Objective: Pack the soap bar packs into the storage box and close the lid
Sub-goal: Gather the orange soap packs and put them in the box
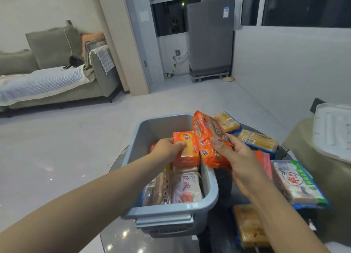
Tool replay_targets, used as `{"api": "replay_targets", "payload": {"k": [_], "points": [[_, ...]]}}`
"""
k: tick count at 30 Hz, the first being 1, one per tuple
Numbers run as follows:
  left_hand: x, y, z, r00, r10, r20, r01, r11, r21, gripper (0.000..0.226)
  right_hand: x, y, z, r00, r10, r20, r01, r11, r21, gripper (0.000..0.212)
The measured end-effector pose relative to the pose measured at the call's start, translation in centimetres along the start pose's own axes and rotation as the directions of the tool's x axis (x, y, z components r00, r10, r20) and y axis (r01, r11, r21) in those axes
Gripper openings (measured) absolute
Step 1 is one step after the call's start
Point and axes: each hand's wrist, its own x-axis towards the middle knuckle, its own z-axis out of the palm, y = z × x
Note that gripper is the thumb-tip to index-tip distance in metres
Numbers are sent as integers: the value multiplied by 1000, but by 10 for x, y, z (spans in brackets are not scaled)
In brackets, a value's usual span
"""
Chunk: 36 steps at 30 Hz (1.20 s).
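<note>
At the near edge of the dark glass worktop stands the grey storage box, lid off, with pink soap packs at its near end. Right of it lie a brown pack and a green-edged pack. The left hand grips an orange pack inside the box. The right hand pinches a second orange pack over the box's right wall. Yellow packs lie toward the far right edge. The white lid rests on a seat beyond.
</note>
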Motion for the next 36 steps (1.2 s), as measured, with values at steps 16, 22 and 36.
{"api": "replay_targets", "payload": {"k": [16, 22, 36], "points": [[-39, 26, -10, 881, 376, 287, -301, 913, -274, 68, 2, 0, -1, 987, -120, 105, 130, 987, -98, 51], [-29, 21, -17, 961, 227, 159, -123, 862, -492, 24, -1, 3, 5, 979, -37, 202, 85, 969, -234, 39], [-6, 10, -23, 1000, -17, -7, 13, 923, -384, 28, -4, 6, 3, 990, 2, 142, 39, 958, -284, 45]]}}
